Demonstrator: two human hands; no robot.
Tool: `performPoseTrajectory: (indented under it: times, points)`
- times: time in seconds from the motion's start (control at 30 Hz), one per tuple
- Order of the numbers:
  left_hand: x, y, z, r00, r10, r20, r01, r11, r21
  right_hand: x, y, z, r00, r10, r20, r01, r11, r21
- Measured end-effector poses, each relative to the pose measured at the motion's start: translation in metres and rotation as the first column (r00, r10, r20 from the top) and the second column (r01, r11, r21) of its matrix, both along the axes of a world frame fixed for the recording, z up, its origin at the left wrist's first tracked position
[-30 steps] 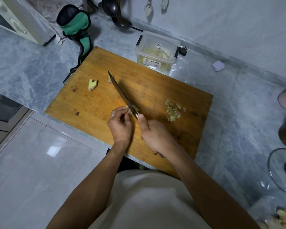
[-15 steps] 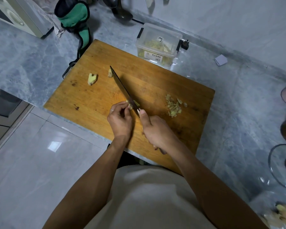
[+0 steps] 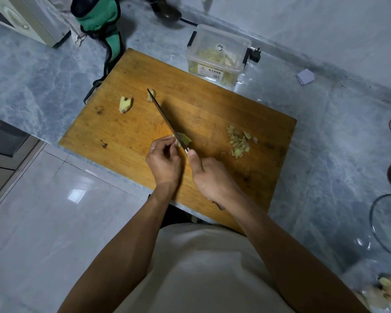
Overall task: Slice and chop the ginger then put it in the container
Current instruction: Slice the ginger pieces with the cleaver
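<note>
A wooden cutting board (image 3: pixel 127 132) is laid on a grey marble tabletop (image 3: pixel 325 136). Near the board's middle, a piece of ginger (image 3: pixel 185 139) is pinned down by the curled fingertips of the left hand (image 3: pixel 164 163), so that grip is closed on the ginger. A ring is worn on one finger of that hand. The handle of a knife (image 3: pixel 165 119) is wrapped by the right hand (image 3: pixel 212 177), its thumb laid along the top near the blade; that grip is closed on the knife. The blade is set across the held ginger, with its tip directed toward the far left of the board.

To the right of the hands, a small heap of chopped ginger (image 3: pixel 238 142) is gathered on the board. Two uncut ginger pieces are seen farther left: one (image 3: pixel 125 104) lying apart, another (image 3: pixel 151 95) just beside the knife tip. A clear plastic container (image 3: pixel 217 56), already holding pale ginger strips, is placed on the tabletop at the board's far edge. A green and black oven mitt (image 3: pixel 99 21) is seen at the far left.
</note>
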State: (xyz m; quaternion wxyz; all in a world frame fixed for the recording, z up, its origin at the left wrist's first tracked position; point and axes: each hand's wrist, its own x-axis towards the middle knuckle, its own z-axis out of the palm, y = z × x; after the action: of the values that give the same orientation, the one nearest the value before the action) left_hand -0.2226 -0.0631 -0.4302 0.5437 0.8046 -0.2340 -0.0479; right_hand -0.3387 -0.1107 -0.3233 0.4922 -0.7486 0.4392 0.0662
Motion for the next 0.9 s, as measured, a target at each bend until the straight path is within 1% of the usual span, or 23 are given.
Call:
performPoseTrajectory:
  times: [0.17,0.37,0.47,0.6,0.73,0.9]
  points:
    - [-0.001,0.0,0.0,1.0,0.003,-0.024,-0.003,1.0,0.004,0.006,-0.005,-0.004,1.0,-0.026,0.004,0.026,0.999,0.034]
    - [0.0,0.002,0.001,1.0,-0.003,-0.02,0.003,1.0,-0.001,0.007,0.0,-0.003,1.0,-0.003,-0.005,0.003,0.999,-0.034]
    - [-0.001,0.001,0.002,1.0,-0.008,-0.005,0.008,1.0,-0.003,0.005,-0.003,-0.003,0.999,-0.032,-0.005,0.032,0.999,0.012]
    - [-0.001,0.0,0.002,1.0,-0.017,0.014,0.017,1.0,-0.013,-0.004,-0.004,0.003,0.996,-0.075,0.048,0.072,0.995,0.075]
    - [-0.001,0.0,0.0,1.0,-0.01,-0.008,0.009,0.999,-0.033,-0.009,-0.002,0.007,0.995,-0.057,0.08,0.053,0.997,0.051]
    - [0.0,0.001,-0.001,1.0,-0.002,-0.008,0.002,0.999,-0.045,-0.01,-0.001,0.009,0.995,-0.055,0.085,0.05,0.997,0.059]
